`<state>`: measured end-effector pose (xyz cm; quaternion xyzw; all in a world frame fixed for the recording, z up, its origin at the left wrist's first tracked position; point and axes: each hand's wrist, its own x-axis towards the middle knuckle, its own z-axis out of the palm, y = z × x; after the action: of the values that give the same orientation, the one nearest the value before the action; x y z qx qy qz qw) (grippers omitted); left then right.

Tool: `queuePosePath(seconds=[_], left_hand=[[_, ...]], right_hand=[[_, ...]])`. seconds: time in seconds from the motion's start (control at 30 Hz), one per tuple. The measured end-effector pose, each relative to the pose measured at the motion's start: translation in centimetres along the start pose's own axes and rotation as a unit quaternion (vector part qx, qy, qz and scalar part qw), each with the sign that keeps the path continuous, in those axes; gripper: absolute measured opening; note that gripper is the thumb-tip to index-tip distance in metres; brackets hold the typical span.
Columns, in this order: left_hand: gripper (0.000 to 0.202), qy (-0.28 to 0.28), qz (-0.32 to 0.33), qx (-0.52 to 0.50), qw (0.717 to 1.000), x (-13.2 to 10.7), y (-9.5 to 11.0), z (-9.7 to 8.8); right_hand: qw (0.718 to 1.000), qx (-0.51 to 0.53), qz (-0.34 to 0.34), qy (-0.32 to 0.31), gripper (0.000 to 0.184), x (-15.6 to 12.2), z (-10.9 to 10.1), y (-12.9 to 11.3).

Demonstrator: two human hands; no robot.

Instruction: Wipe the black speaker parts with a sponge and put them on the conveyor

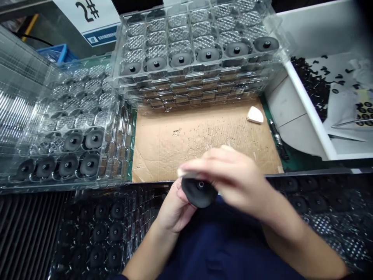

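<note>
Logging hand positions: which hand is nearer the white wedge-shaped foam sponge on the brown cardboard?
Right: the right hand is below and left of the white wedge-shaped foam sponge in view; the left hand lies farther off.

So the bench point(288, 165) here has a green mat on it, mostly covered by a big, scuffed cardboard sheet point(186, 144) – pretty beat up, tbh. Stacks of clear plastic trays point(192, 83) sit along its far edge, with another stack point(78, 116) off to the left, some pockets holding black round parts point(181, 59). On the cardboard there's a white foam wedge point(255, 115), and just off it, on the mat, a black-and-silver pen-like tool point(278, 139). Far right, a white tray point(309, 109) holds loose black bits.
</note>
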<state>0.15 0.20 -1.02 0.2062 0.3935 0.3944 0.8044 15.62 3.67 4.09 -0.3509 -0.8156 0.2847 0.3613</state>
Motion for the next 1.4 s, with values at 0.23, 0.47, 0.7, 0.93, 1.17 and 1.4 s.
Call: queuePosePath(seconds=[0.23,0.47,0.7,0.93,1.17,1.4], left_hand=[[0.06,-0.042,0.05,-0.115,0.991,-0.2,0.3,-1.0],[0.057,-0.041,0.054,-0.138,0.988,-0.3,0.8,-0.2],[0.059,-0.03,0.042,-0.123,0.991,-0.2,0.7,0.1],[0.068,-0.007,0.042,-0.102,0.994,-0.2,0.5,-0.4],[0.061,-0.041,0.146,0.071,0.986,-0.8,0.5,-1.7],[0.113,-0.075,0.418,0.487,0.763,0.4,-0.3,-2.7]], right_hand=[[0.947,0.078,0.306,0.062,0.023,-5.2,1.6,7.7],[0.934,0.069,0.333,0.108,0.025,-7.4,5.6,9.2],[0.941,0.093,0.315,0.079,0.023,-5.9,5.0,8.6],[0.946,0.107,0.299,0.065,0.032,-7.2,7.4,9.6],[0.953,0.122,0.274,0.038,0.027,-7.2,5.8,7.8],[0.953,0.08,0.28,0.081,0.025,-7.3,4.8,6.4]])
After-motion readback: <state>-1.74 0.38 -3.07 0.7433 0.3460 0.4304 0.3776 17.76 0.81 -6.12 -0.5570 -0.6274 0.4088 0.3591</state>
